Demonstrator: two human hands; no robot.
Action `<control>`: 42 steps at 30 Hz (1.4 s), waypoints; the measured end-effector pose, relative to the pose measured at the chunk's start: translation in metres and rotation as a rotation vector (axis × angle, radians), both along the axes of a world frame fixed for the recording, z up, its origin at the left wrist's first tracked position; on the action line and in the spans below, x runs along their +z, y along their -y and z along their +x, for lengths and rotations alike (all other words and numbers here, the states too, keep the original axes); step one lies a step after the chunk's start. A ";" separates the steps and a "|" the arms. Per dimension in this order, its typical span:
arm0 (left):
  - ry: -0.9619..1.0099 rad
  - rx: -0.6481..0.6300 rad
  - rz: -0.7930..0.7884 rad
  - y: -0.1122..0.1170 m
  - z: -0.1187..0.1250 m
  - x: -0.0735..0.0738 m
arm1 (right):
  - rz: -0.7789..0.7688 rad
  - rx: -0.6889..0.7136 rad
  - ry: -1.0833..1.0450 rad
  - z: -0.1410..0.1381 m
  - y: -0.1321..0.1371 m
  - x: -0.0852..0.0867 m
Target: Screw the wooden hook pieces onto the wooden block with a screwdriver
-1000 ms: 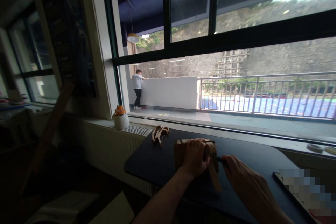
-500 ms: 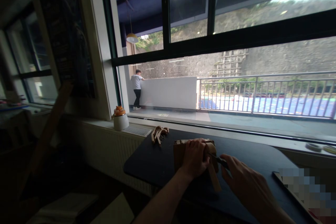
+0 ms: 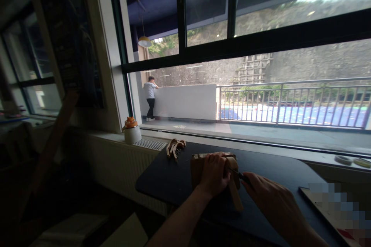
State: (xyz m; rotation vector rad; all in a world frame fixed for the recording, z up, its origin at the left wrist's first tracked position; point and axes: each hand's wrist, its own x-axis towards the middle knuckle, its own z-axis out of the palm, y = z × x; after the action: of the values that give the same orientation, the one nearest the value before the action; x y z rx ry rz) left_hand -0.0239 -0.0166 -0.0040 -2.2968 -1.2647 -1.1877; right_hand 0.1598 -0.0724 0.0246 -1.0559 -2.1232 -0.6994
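Note:
A small wooden box-like assembly [image 3: 198,168] stands on a dark table [image 3: 162,181] by the window. My left hand [image 3: 215,173] is wrapped over its top and right side, holding it steady. My right hand [image 3: 268,197] grips a thin dark-handled tool [image 3: 241,176] whose tip points at the right end of the wooden piece, just by my left thumb. A flat wooden strip [image 3: 235,197] sticks out from the assembly towards me.
Loose curved wooden parts [image 3: 174,147] lie at the table's far left. A white pot with an orange lid [image 3: 131,131] sits on the windowsill. A flat board [image 3: 327,212] lies at the right. Outside the glass a person [image 3: 150,97] leans on a white wall.
My right hand drew back slightly and returned with the tool to the wooden piece. The view has shifted a little to the right. My left hand kept its hold.

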 end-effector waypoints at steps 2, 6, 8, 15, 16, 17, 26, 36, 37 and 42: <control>0.003 -0.002 0.000 0.000 0.000 0.000 | -0.001 -0.017 -0.011 -0.003 0.000 0.000; 0.010 -0.006 -0.005 -0.001 0.000 0.000 | -0.005 -0.012 -0.002 -0.006 0.000 0.001; 0.009 -0.007 -0.006 -0.001 0.000 0.000 | -0.006 0.011 0.020 -0.005 0.000 0.001; 0.004 -0.010 -0.003 0.002 0.000 0.000 | -0.010 0.078 0.127 0.003 0.000 0.004; 0.005 -0.009 -0.002 0.002 0.000 0.000 | -0.016 0.075 0.125 0.004 0.000 0.004; 0.005 -0.007 -0.001 0.002 0.000 0.000 | -0.021 0.071 0.120 0.005 0.000 0.004; -0.006 -0.007 -0.004 0.001 0.000 0.001 | -0.100 -0.015 0.008 0.000 -0.004 0.002; -0.003 0.002 -0.005 0.001 0.000 0.001 | -0.064 0.000 -0.015 -0.004 -0.003 0.005; -0.005 0.001 -0.002 0.001 0.000 0.001 | -0.060 0.011 -0.004 -0.003 -0.003 0.005; -0.008 -0.008 0.010 0.000 0.000 0.000 | -0.018 0.057 0.091 0.004 0.001 0.008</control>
State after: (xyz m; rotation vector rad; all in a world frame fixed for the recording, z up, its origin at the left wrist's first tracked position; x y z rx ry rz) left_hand -0.0240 -0.0170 -0.0036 -2.2989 -1.2452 -1.1841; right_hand 0.1641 -0.0730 0.0323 -0.9864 -2.2317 -0.7142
